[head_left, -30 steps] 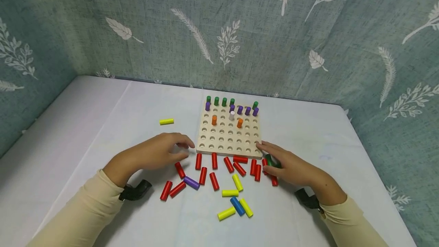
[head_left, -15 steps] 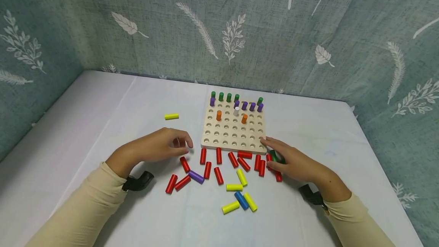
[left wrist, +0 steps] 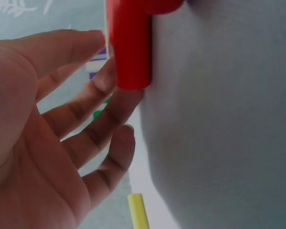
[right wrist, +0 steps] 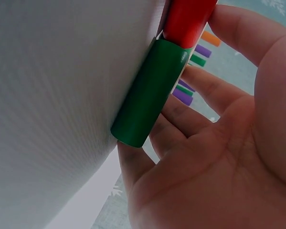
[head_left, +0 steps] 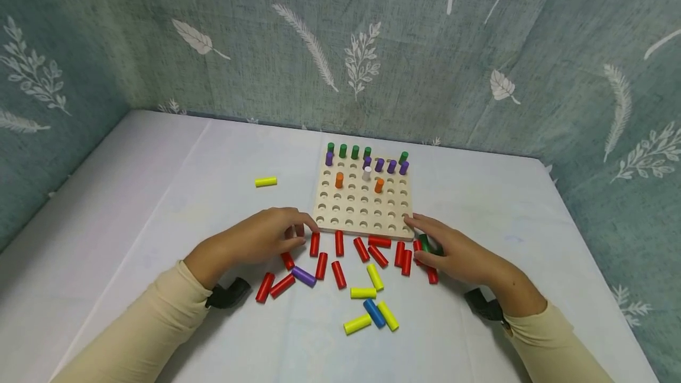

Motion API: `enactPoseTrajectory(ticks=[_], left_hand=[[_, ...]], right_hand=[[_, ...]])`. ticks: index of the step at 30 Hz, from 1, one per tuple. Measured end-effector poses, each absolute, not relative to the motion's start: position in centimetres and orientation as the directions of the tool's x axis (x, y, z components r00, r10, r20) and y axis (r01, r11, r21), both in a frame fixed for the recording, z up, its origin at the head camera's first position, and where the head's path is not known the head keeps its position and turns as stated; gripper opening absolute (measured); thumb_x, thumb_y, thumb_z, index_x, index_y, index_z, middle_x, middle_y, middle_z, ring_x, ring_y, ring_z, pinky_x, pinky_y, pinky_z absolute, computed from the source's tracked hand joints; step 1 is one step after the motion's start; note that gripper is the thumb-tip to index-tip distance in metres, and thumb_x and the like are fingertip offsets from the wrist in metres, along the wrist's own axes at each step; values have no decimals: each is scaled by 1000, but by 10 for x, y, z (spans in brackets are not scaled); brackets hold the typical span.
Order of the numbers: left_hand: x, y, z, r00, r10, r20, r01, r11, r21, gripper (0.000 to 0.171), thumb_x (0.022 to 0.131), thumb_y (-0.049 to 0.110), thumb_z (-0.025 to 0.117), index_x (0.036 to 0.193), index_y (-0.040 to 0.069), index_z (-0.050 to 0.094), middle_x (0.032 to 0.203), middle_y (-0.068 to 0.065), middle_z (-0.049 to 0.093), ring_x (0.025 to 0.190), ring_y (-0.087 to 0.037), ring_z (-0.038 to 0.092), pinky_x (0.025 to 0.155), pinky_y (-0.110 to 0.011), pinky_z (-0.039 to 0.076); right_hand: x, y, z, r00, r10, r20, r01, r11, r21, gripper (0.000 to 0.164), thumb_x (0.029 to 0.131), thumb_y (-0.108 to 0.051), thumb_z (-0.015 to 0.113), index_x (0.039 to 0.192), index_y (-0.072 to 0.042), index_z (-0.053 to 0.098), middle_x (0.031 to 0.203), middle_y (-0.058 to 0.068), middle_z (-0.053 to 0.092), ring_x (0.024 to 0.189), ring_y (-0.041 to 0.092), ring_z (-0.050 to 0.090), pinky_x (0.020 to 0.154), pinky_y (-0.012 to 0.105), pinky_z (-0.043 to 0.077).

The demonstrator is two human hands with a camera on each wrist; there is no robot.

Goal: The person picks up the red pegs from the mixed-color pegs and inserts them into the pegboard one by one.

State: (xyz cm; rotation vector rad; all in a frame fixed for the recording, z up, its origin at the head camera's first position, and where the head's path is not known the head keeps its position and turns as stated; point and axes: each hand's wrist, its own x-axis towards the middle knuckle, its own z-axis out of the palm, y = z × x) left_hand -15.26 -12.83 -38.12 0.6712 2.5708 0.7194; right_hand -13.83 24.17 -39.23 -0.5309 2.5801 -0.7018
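My left hand (head_left: 260, 235) reaches over the table at the front left corner of a wooden pegboard (head_left: 370, 229), its index fingertip right at the upper end of a red peg (head_left: 315, 245). In the left wrist view the thumb and loosely bent fingers lie beside a red peg (left wrist: 133, 52), not closed round it. My right hand (head_left: 463, 253) rests at the board's front right corner, index fingertip on the board. In the right wrist view its fingers spread around a green peg (right wrist: 150, 95), with the thumb tip close to a red peg (right wrist: 188, 24).
Several red pegs lie along the board's front, with a purple peg (head_left: 304, 276), a blue peg (head_left: 375, 313) and several yellow pegs nearer. Another yellow peg (head_left: 266, 182) lies left of the board. Green, purple, orange and white pegs stand in the far rows.
My left hand has moved right to the red peg by the board's front left corner. My right hand stays where it was. The head view has shifted slightly.
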Motion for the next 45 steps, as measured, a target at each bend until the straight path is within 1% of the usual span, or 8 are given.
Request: enactPoseTrajectory(ticks=[5,9,14,17,28,37,45], left_hand=[[-152,-124,-381,-812,542,-214,368,762,533,32,91,18,74,122,25,70,91,7,64,78,-11,56,71,-24,50],[-151,-121,-380,-814,539,-218,365,765,531,34,91,18,75,123,26,70,89,7,62,78,-11,56,71,-24,50],[-150,-120,-381,-812,536,-232,357,769,530,34,90,17,75,123,24,69,91,7,63,77,-10,56,70,-24,50],[-150,-120,-380,-815,534,-223,365,773,518,35,90,16,75,123,23,69,93,6,64,77,-10,56,69,-23,50],[-148,-120,-382,-824,525,-213,368,781,504,30,89,17,76,118,20,71,92,7,62,77,-10,56,70,-23,50],[-145,-121,-387,-834,503,-228,343,795,500,22,88,17,77,110,21,72,90,7,61,76,-9,55,69,-22,50],[-148,-123,-386,-839,491,-233,321,793,518,17,89,19,76,105,18,69,89,6,60,83,-11,56,80,-26,52]], right_hand=[[-136,243,-391,-848,-449,-283,-245,804,-542,71,96,-36,67,157,-31,31,165,10,26,151,40,25,114,62,30],[-136,243,-392,-852,-442,-280,-237,803,-547,71,96,-37,67,157,-31,31,165,10,26,151,41,24,114,63,29],[-134,243,-396,-851,-428,-304,-208,806,-554,72,95,-35,68,157,-33,31,166,8,24,152,39,23,115,62,29],[-135,242,-395,-852,-432,-295,-217,806,-551,72,95,-34,68,157,-32,30,166,8,24,152,38,23,115,61,29],[-132,241,-395,-856,-428,-291,-215,806,-552,72,95,-33,68,157,-32,32,165,9,25,151,39,23,114,62,29],[-130,241,-397,-849,-432,-304,-209,803,-558,71,96,-35,67,157,-32,32,165,8,25,151,39,24,115,62,28],[-134,239,-396,-855,-436,-280,-234,808,-541,71,96,-35,67,157,-32,31,165,9,26,151,39,25,114,62,30]])
